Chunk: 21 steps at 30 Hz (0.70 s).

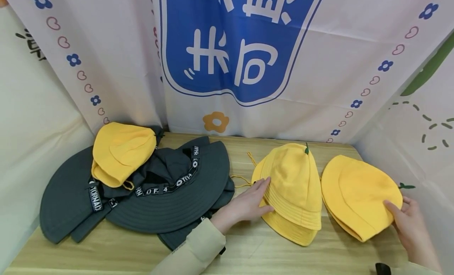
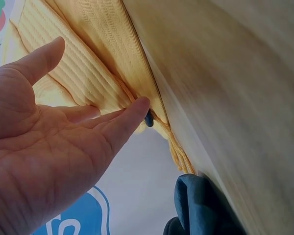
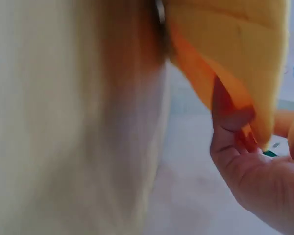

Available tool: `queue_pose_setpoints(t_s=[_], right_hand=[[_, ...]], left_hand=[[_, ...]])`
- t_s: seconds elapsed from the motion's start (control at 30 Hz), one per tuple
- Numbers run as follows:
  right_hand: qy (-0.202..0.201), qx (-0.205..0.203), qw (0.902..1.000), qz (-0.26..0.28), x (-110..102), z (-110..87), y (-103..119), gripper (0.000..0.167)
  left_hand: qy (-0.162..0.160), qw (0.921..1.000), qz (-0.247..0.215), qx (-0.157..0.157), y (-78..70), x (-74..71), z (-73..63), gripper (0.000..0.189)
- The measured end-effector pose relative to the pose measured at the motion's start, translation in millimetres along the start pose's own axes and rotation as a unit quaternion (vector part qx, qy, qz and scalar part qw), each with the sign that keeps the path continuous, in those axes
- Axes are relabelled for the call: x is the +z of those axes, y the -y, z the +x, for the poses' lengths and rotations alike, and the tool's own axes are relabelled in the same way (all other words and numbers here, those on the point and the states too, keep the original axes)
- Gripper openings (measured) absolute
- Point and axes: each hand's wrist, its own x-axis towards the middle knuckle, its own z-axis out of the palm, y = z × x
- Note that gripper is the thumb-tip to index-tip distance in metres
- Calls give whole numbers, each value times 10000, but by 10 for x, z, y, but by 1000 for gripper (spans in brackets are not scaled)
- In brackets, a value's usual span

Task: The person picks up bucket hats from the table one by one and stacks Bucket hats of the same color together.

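Observation:
My left hand [image 1: 248,203] has its fingers laid straight against the brim of a yellow bucket hat [image 1: 292,180] with a green sprig on top. Another yellow brim [image 1: 289,227] shows beneath that hat. In the left wrist view the fingertips meet the brim beside a yellow cord [image 2: 179,152]. At the right, a second yellow hat [image 1: 361,192] lies folded on its side, a sprig at its crown. My right hand [image 1: 413,222] pinches its right edge, thumb on top; some fingers are tucked under the fabric in the right wrist view.
Dark wide-brimmed hats [image 1: 184,208] overlap on the left of the wooden table [image 1: 262,251]. A yellow hat [image 1: 124,151] lies on top of them. White printed cloth [image 1: 124,50] hangs behind and along the sides.

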Motion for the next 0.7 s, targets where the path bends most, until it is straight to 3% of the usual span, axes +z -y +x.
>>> queue_pose_setpoints(t_s=[0.13,0.33,0.57,0.7], right_hand=[[-687,-477,9944,648,148,-68,107,35],[-1718,-622,9794,855,339,-124,299,32],[-2088,-919,9624,1472,506,-153,419,32],[-2408,-1040,9540,1451,596,-166,502,33]], left_hand=[[-10,10000,-9,48,-9,10,4,83],[-4,9999,-6,122,-18,11,5,83],[-7,9999,6,107,-19,7,6,83],[-11,10000,7,94,-16,6,3,83]])
